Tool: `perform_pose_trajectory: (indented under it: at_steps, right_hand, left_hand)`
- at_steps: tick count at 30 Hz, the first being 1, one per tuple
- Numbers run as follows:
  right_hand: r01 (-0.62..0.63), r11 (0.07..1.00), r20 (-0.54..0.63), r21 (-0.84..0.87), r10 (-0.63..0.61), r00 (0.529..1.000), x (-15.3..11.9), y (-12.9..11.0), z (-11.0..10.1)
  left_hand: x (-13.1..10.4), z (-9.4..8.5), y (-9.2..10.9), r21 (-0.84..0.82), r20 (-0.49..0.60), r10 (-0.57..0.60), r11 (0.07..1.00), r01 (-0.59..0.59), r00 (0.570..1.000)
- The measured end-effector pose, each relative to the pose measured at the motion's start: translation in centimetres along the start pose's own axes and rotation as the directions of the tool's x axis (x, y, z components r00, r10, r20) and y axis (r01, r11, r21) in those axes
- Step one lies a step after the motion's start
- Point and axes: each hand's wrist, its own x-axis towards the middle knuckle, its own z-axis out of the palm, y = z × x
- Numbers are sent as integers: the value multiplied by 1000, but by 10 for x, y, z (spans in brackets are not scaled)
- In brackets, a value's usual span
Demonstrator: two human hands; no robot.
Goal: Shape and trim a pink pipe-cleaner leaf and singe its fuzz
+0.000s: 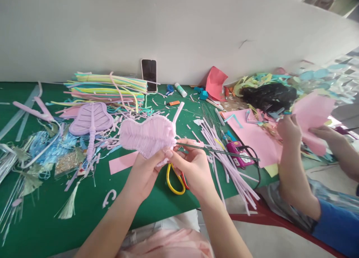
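Observation:
Between my two hands is a pale lilac pipe-cleaner fan (147,135), shaped like a wavy leaf, raised above the green table. My left hand (146,172) pinches its lower edge. My right hand (190,162) closes round its narrow end, where dark green wire stems (221,150) stick out to the right and one lilac pipe cleaner (178,114) points up. Scissors with yellow and red handles (175,181) lie beneath my hands, their blades hidden. A finished-looking lilac fan (92,125) with a wrapped handle lies to the left.
Bundled coloured pipe cleaners (106,91) and a phone (149,74) stand by the wall. Loose lilac pipe cleaners (230,172) and a purple power strip (239,154) lie to the right. A co-worker's hands (290,132) hold pink paper (312,117). A white tassel (68,203) lies front left.

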Motion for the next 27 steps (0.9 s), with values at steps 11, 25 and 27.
perform_pose_trajectory:
  at_steps: [11,25,27]
  right_hand:
    - [-21,999,216,25,15,976,2,1,-17]
    - [13,994,242,-112,15,970,-1,-9,-20]
    - [24,990,220,-140,8,976,-4,-10,-18]
  left_hand:
    - [-1,-2,1,-71,85,-93,993,99,992]
    - [-5,-1,6,-65,122,-65,995,74,990]
    - [-5,1,6,-60,90,-39,997,45,995]
